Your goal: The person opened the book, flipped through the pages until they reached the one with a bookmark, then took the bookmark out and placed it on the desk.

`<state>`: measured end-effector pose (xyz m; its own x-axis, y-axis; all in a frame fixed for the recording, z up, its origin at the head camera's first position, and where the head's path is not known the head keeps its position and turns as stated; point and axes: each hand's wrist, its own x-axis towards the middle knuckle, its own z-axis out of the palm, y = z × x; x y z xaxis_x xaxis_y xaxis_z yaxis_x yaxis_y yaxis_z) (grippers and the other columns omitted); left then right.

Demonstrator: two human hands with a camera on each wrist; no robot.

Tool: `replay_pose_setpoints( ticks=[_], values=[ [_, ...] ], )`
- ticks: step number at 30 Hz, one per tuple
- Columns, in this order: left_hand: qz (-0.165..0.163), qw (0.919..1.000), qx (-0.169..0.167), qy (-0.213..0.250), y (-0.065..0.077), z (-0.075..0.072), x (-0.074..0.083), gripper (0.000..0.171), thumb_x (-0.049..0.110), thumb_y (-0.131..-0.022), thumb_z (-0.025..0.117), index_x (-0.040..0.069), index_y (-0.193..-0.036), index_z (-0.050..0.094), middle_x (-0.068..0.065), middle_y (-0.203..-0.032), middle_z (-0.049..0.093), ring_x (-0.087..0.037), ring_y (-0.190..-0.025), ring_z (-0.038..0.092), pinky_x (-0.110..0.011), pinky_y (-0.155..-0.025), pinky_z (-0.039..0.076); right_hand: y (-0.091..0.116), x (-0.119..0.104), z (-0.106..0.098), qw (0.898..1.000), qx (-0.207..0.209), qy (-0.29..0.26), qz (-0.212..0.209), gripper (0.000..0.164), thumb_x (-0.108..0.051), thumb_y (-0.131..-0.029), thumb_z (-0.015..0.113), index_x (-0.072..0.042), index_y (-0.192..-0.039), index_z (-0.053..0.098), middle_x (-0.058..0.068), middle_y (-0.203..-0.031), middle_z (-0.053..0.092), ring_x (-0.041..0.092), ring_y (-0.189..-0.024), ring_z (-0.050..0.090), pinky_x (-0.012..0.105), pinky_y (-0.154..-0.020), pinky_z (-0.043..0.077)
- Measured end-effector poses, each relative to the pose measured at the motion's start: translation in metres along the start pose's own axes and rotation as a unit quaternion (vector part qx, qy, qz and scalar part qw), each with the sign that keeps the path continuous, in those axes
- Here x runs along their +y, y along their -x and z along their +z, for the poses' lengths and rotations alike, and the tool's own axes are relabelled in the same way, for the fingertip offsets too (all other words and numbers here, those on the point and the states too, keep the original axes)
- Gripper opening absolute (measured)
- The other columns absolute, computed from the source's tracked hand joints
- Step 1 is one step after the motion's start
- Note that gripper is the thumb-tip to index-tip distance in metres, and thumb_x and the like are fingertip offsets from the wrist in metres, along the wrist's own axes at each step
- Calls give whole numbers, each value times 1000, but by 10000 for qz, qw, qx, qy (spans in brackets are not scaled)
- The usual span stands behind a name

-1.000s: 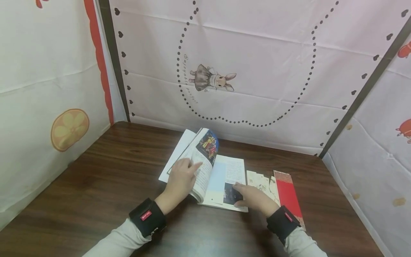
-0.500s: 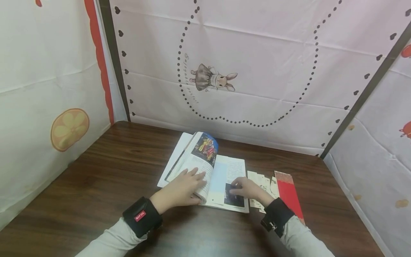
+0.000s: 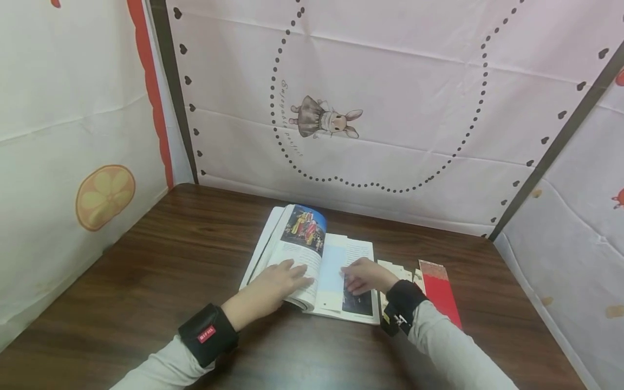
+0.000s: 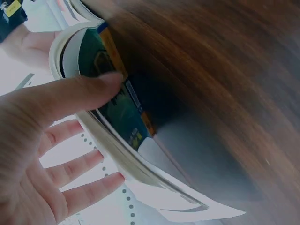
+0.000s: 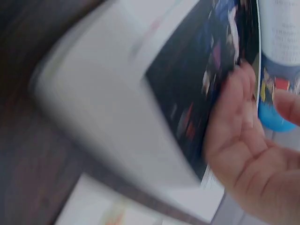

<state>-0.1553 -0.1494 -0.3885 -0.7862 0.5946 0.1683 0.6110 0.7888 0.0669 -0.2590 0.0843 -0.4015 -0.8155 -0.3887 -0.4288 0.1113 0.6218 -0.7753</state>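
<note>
An open book (image 3: 302, 257) lies on the table, its left half lifted and curving. My left hand (image 3: 270, 284) holds that half near its lower edge: in the left wrist view the thumb (image 4: 84, 91) is against the green cover (image 4: 124, 115), the other fingers on the page side. A pale blue paper strip (image 3: 331, 265) lies along the inner part of the right page. My right hand (image 3: 365, 275) rests over the dark picture (image 3: 357, 303), fingertips beside the strip's edge. In the right wrist view its fingers lie along the page, thumb apart.
Right of the book lie cream-coloured printed cards (image 3: 397, 271), partly hidden by my right wrist, and a long red strip (image 3: 440, 295). Fabric walls stand behind the wooden table (image 3: 161, 271) and at both sides.
The lifted left pages have come down and leftward with my left hand, which has spread flatter on them. My right hand has shifted up and left across the picture toward the pale strip.
</note>
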Motion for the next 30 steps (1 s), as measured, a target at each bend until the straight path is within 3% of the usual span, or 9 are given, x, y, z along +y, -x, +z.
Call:
replay_pose_setpoints(
  ticks=[6,10,13,18,21,26,30],
  values=[
    [-225,9992,-50,315,-1,-2,5,57,0,-66,71,15,-119,59,-14,-128,55,-37,-112,48,-49,-87,50,0,-9,16,9980,510,350,104,29,-22,-87,54,5,-96,61,15,-80,67,21,-71,64,41,-73,55],
    [-379,9986,-141,327,-2,-4,5,54,1,-67,72,15,-118,60,-13,-127,56,-36,-114,47,-49,-89,49,0,-5,15,9974,644,311,-117,22,-19,-86,55,1,-79,62,9,-68,64,18,-64,63,36,-65,55],
    [-401,9987,-180,239,-3,-3,6,52,2,-69,71,15,-118,60,-12,-127,56,-35,-115,47,-49,-90,48,1,4,7,9976,626,150,-256,22,-19,-86,55,-2,-73,60,4,-63,59,17,-63,60,36,-66,55],
    [-266,9995,-162,-8,-9,-4,9,50,4,-69,71,15,-117,61,-13,-126,57,-36,-114,46,-50,-87,49,13,25,-16,9977,645,99,-172,24,-21,-85,57,2,-89,62,6,-72,60,18,-69,58,44,-79,55],
    [-206,9995,-131,-175,-12,-5,11,50,4,-68,71,15,-116,61,-14,-125,58,-37,-113,47,-51,-84,51,25,37,-33,9976,674,82,-111,21,-20,-86,57,1,-87,60,6,-72,57,17,-70,55,40,-78,54],
    [-144,9993,-132,-316,-15,-4,12,51,4,-67,71,15,-115,62,-14,-124,58,-37,-112,47,-51,-80,52,51,59,-67,9978,602,68,-250,22,-19,-88,54,-6,-70,50,0,-61,43,15,-61,45,27,-59,44],
    [-116,9994,-105,-317,-15,-4,11,50,2,-66,70,13,-114,62,-16,-123,59,-39,-111,47,-53,-79,51,72,82,-95,9963,591,455,-426,26,-19,-89,52,-6,-67,49,-3,-55,40,13,-54,41,25,-52,36]
  ],
)
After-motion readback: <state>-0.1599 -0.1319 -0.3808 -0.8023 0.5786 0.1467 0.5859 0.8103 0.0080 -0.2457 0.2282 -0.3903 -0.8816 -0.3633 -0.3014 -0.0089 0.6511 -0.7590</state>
